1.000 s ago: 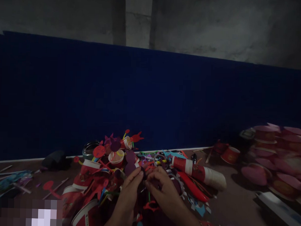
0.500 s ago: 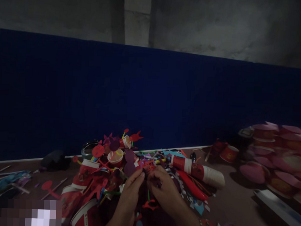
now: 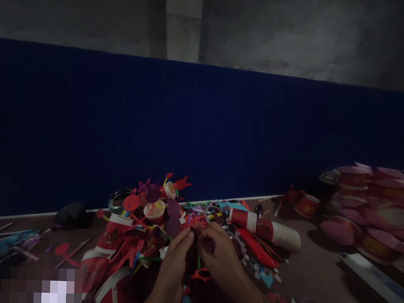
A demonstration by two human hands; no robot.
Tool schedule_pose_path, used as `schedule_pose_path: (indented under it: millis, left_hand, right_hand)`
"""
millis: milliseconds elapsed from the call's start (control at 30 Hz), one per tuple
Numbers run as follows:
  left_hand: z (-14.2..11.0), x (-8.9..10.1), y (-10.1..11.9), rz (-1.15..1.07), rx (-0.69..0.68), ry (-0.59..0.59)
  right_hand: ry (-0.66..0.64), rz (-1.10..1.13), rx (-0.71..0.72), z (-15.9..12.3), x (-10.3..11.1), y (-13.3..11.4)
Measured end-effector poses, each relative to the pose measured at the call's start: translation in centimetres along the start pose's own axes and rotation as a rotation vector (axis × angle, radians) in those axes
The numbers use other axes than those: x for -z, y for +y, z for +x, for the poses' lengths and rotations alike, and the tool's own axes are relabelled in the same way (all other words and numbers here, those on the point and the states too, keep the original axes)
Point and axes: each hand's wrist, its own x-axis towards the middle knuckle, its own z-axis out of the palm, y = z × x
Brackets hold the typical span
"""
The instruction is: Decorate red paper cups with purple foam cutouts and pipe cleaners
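My left hand and my right hand meet fingertip to fingertip over a heap of craft scraps at the bottom middle. Both pinch a small dark piece that I cannot make out in the dim light. Just left of my hands lies a pile of red paper cups stuck with coloured straws and paper cut-outs. Right of my hands a stack of red-and-white paper cups lies on its side.
A dark blue partition stands behind the table. A metal tin sits behind the cup pile, a dark object left of it. Pink-lidded cups crowd the right. A white strip lies at the lower right.
My hands stay pinched together on the small piece, shifting only slightly. The camera has tipped a little.
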Motion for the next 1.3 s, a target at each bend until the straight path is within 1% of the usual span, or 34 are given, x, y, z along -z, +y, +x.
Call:
schedule_pose_path:
  millis: [100, 200, 300, 367, 433, 500, 567, 667, 767, 867, 967, 1033, 1100, 1167, 1233, 1300]
  left_hand:
    - [-0.6, -0.5, 0.7, -0.041, 0.041, 0.037]
    - [-0.9, -0.8, 1.0, -0.076, 0.071, 0.057]
    - [-0.9, -0.8, 1.0, -0.102, 0.117, 0.027]
    - [-1.0, -0.9, 1.0, -0.089, 0.113, 0.024]
    - [-1.1, -1.0, 1.2, -0.061, 0.084, -0.019]
    - [-1.1, -1.0, 1.5, -0.007, 0.029, -0.109]
    - [-0.9, -0.9, 1.6, 0.099, -0.077, -0.163]
    - [0.0, -0.4, 1.6, 0.338, -0.272, -0.165]
    - [0.8, 0.1, 1.4, 0.508, -0.378, -0.205]
    - [0.9, 0.2, 1.5, 0.512, -0.404, -0.168]
    - [0.5, 0.1, 1.7, 0.450, -0.411, -0.071]
    - [0.4, 0.1, 1.9, 0.449, -0.448, -0.024]
    - [0.4, 0.1, 1.9, 0.471, -0.497, -0.004]
    - [0.4, 0.1, 1.7, 0.484, -0.515, 0.015]
    - [0.4, 0.0, 1.4, 0.459, -0.479, 0.026]
    - [0.2, -0.1, 0.9, 0.408, -0.400, 0.004]
  right_hand:
    - [0.025, -0.048, -0.049, 0.2, 0.1, 0.2]
    - [0.029, 0.014, -0.058, 0.3, 0.2, 0.6]
    - [-0.029, 0.171, -0.054, 0.3, 0.1, 0.7]
    - [-0.051, 0.240, -0.054, 0.3, 0.0, 0.7]
    - [-0.050, 0.255, -0.037, 0.3, 0.1, 0.7]
    - [-0.038, 0.242, -0.024, 0.4, 0.3, 0.6]
    - [-0.026, 0.230, -0.024, 0.5, 0.6, 0.5]
    - [-0.079, 0.234, -0.038, 0.7, 1.0, 0.5]
    - [-0.134, 0.232, -0.060, 0.8, 1.4, 0.4]
    - [-0.089, 0.214, -0.060, 0.9, 1.6, 0.4]
    - [0.019, 0.191, -0.056, 0.7, 1.8, 0.3]
    - [0.048, 0.173, -0.061, 0.5, 1.8, 0.0]
    - [0.012, 0.167, -0.071, 0.2, 1.6, -0.4]
    - [-0.035, 0.182, -0.099, 0.0, 1.4, -0.7]
    - [-0.055, 0.214, -0.138, 0.0, 1.0, -0.8]
    - [-0.054, 0.242, -0.168, 0.1, 0.8, -0.7]
